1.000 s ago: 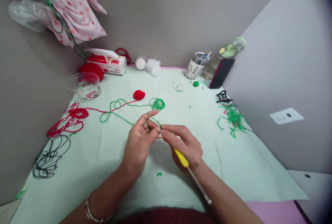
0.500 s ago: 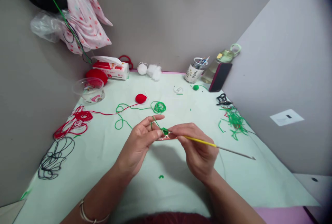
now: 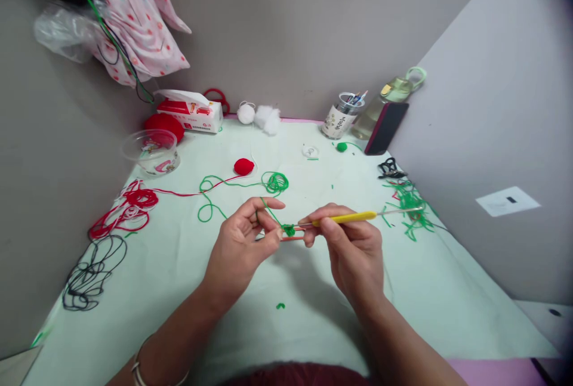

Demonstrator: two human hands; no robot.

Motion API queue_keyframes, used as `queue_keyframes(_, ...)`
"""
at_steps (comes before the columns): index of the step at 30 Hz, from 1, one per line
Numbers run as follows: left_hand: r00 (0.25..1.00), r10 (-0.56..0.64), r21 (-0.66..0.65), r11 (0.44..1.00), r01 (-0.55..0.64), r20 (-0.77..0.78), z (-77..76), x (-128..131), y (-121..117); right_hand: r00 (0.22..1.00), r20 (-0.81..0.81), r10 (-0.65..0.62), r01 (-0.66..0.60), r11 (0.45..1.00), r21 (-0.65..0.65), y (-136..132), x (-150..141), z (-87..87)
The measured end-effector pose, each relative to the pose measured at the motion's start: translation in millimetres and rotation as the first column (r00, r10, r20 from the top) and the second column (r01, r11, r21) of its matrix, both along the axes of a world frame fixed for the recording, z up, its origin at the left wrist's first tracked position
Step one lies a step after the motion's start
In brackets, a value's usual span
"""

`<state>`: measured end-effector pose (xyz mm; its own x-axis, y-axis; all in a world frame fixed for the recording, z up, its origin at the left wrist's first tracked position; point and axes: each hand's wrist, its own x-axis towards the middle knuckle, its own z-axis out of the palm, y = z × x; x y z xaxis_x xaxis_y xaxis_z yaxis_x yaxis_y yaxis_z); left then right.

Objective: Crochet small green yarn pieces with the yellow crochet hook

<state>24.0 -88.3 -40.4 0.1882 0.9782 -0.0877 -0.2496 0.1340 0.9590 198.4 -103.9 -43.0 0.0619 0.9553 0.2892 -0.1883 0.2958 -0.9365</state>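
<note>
Between the fingertips of my left hand (image 3: 246, 243) is a small green crochet piece (image 3: 289, 230), with green yarn running up over the raised index finger. My right hand (image 3: 349, 243) grips a crochet hook (image 3: 353, 218) by its yellow handle. The hook's near end meets the green piece; its other metal end points right. Behind the hands, a loose coil of green yarn (image 3: 275, 182) lies on the table, its strand leading toward my left hand. An orange-red strip (image 3: 293, 238) shows just below the piece; what it belongs to is unclear.
A red ball (image 3: 244, 166) lies beyond the hands. Red yarn (image 3: 138, 201), black cord (image 3: 94, 278) and a clear tub (image 3: 156, 156) are on the left. At right are a pen cup (image 3: 340, 117), a phone (image 3: 387, 128) and green yarn scraps (image 3: 412, 201).
The crochet hook's far end has swung upward, so the handle lies nearly level. My right hand has shifted slightly right. The left hand still holds the green piece.
</note>
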Motion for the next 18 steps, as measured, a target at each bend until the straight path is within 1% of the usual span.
queue_keyframes(4,0.996,0.073,0.037,0.997,-0.071,-0.060,2.4,1.2,0.2,1.000,-0.009,-0.029,0.028,0.998,-0.050,1.4,-0.7,2.2)
queue_keyframes(7,0.997,0.046,0.014,0.999,-0.045,-0.058,1.9,-0.9,0.5,0.999,-0.007,-0.045,0.044,0.998,-0.032,3.2,-1.1,2.6)
queue_keyframes(11,1.000,0.013,-0.040,0.999,-0.013,0.003,0.8,-2.8,0.6,0.998,-0.004,-0.056,0.056,0.998,-0.007,4.2,-1.6,2.1)
queue_keyframes(14,0.998,0.035,-0.043,0.999,-0.033,0.047,-0.1,-1.2,-0.3,0.998,-0.007,-0.060,0.060,0.998,-0.004,3.7,-2.3,1.2)
queue_keyframes(18,0.994,0.031,-0.050,0.998,-0.026,0.103,-0.1,2.6,-1.6,0.999,-0.017,-0.029,0.029,1.000,-0.002,3.1,-3.4,-1.2)
